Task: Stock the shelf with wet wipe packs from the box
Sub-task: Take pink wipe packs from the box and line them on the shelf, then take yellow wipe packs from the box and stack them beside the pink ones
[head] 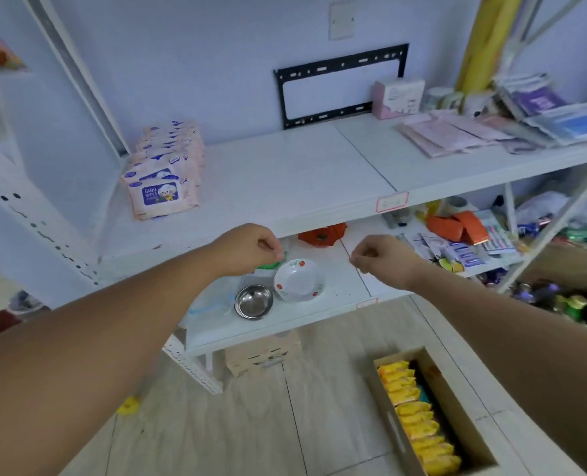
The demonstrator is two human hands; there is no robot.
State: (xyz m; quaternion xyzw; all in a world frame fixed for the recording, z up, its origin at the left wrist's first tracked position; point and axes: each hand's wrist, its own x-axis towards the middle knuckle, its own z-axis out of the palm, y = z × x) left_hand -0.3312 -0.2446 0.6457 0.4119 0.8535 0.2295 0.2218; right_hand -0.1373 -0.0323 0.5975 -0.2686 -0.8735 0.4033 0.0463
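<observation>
Your hands hover curled at the shelf edge, holding no pack.
The row of wet wipe packs [163, 180] stands on the shelf [285, 173], up and left of your left hand's [250, 247] fingers and well apart from them. The box [457, 413] sits on the floor, below and right of your right hand [383, 257], filled with yellow packs [419, 417]. The fingers of both hands are curled in and grip nothing visible. Just below your left fingers, on the lower shelf [336, 269], lie a flowered dish [299, 280] and a steel bowl [254, 301].
</observation>
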